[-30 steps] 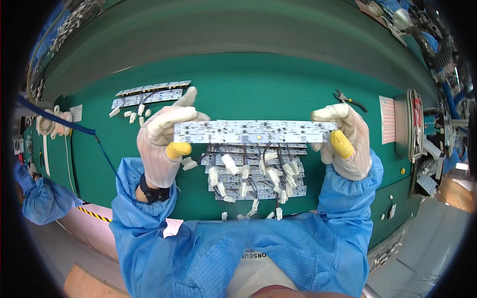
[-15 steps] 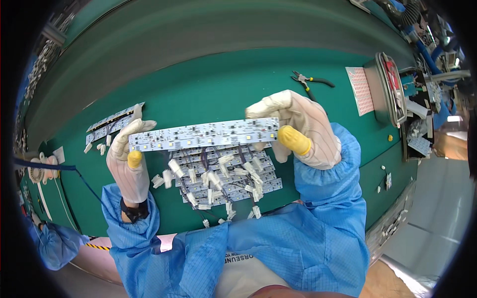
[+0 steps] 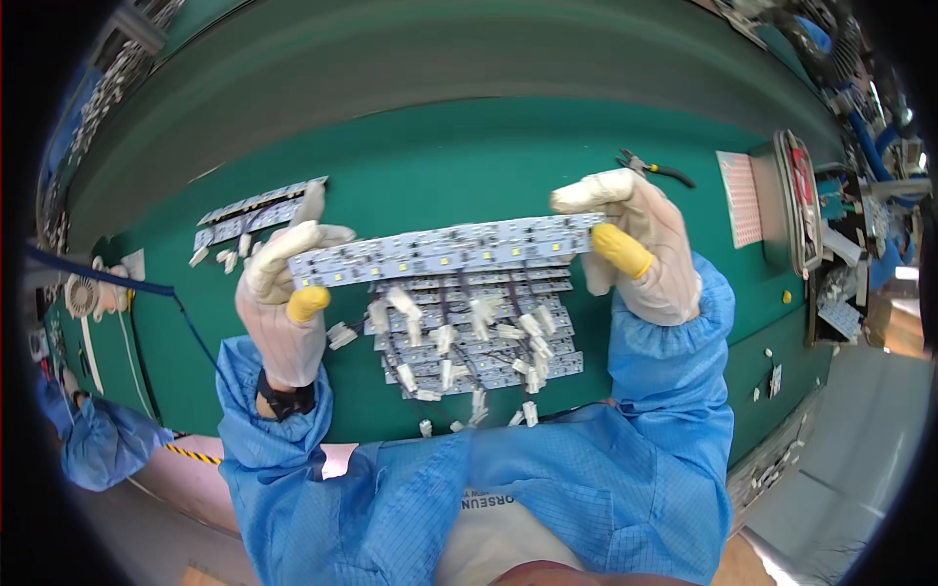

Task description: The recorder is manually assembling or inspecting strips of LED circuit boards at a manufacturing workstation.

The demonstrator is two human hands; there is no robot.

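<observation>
Grip on the left: your left hand (image 3: 278,293) is clamped on the left end of a long white circuit board (image 3: 445,252), with the yellow-covered thumb (image 3: 310,304) over the near corner and the fingers bent at the far side. Your right hand (image 3: 647,249) pinches the other end the same way, its yellow thumb cover (image 3: 622,251) lying against the right end and its forefinger curled along the far edge. Thumb and fingers are parted in each grip by little more than the board itself; you cannot tell how the fingertips press behind it. The board spans the gap between your hands, its right end slightly farther than its left, with a row of small yellowish squares near its near edge.

Just nearer than the board, a bank of similar boards (image 3: 576,363) lies in overlapping rows on the green bench (image 3: 469,146), with dark wires and white connectors (image 3: 482,317) strewn across it. Whether the held board touches this bank cannot be told.

Far left, beyond your left hand, lie more boards (image 3: 244,227). Beyond your right hand are dark-handled pliers (image 3: 669,176); to the right of them stand a red-marked sheet (image 3: 740,198) and a metal tin (image 3: 778,220).
</observation>
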